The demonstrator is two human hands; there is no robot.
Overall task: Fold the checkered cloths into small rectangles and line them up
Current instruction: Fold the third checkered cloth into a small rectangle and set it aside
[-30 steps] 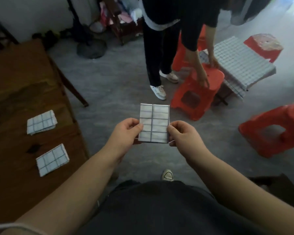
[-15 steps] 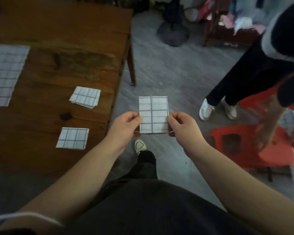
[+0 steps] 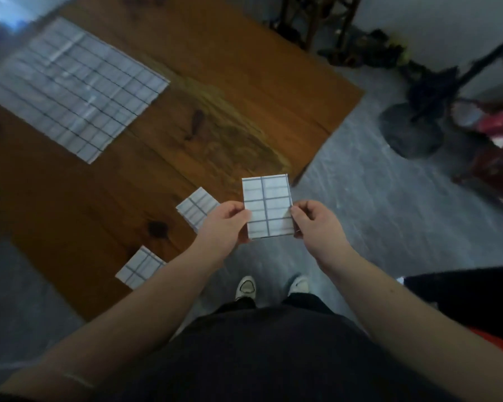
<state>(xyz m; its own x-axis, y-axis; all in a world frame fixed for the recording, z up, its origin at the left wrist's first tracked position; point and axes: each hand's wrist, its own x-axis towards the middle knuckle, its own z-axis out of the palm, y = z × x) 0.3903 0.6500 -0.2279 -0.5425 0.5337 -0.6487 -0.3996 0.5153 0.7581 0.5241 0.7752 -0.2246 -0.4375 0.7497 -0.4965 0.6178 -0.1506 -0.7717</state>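
Checked fabric folded into a small rectangle, the held cloth (image 3: pixel 267 207), stands upright in the air. The left grip (image 3: pixel 224 221) pinches its left edge and the right grip (image 3: pixel 314 224) its right edge, thumbs in front, just as half a second ago. Since then the view has swung: the cloth now hangs at the corner of the brown wooden bench (image 3: pixel 244 82). The flat cloth (image 3: pixel 73 85), cut off by the frame before, shows almost whole, spread at the back. Two folded cloths lie near the bench's edge, the far cloth (image 3: pixel 196 208) partly behind the left grip and the near cloth (image 3: pixel 138 268) apart from it. Grey floor (image 3: pixel 389 213) lies around the bench, and a dark fan base (image 3: pixel 410 134) stands blurred at right.
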